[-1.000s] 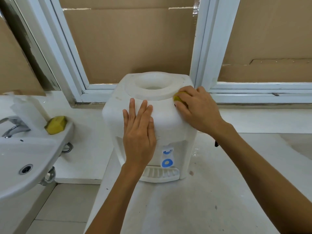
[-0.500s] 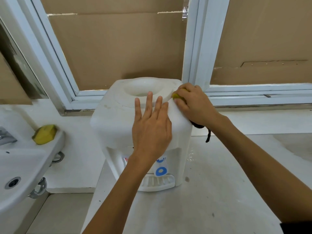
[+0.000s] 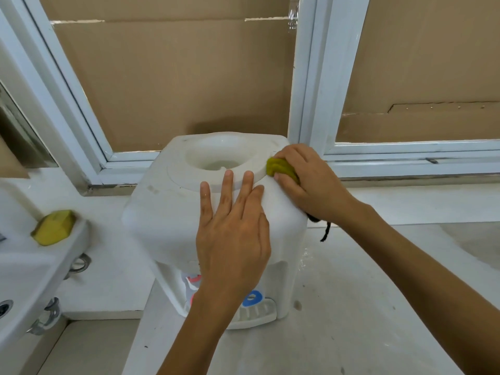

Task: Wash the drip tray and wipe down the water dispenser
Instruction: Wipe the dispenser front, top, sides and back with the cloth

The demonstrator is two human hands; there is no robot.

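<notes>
A white tabletop water dispenser (image 3: 162, 212) stands on a pale counter, its round bottle well open at the top. My left hand (image 3: 232, 234) lies flat on its front top face, fingers straight and spread. My right hand (image 3: 311, 182) grips a yellow-green sponge (image 3: 276, 166) and presses it against the dispenser's top right corner beside the well's rim. The white drip tray (image 3: 259, 315) sits in place at the dispenser's foot, below a blue tap (image 3: 251, 297) and a red tap (image 3: 194, 278), partly hidden by my left forearm.
A white sink (image 3: 24, 280) is at the left, with a second yellow sponge (image 3: 52, 227) on its ledge. A black cord (image 3: 324, 234) hangs behind the dispenser's right side. White window frames (image 3: 319, 77) backed with cardboard stand behind. The pale counter (image 3: 351, 307) stretches right.
My left hand slid up the front face toward the well's rim. My right hand kept the sponge at the top right corner. The camera view shifted, so the dispenser sits lower in frame.
</notes>
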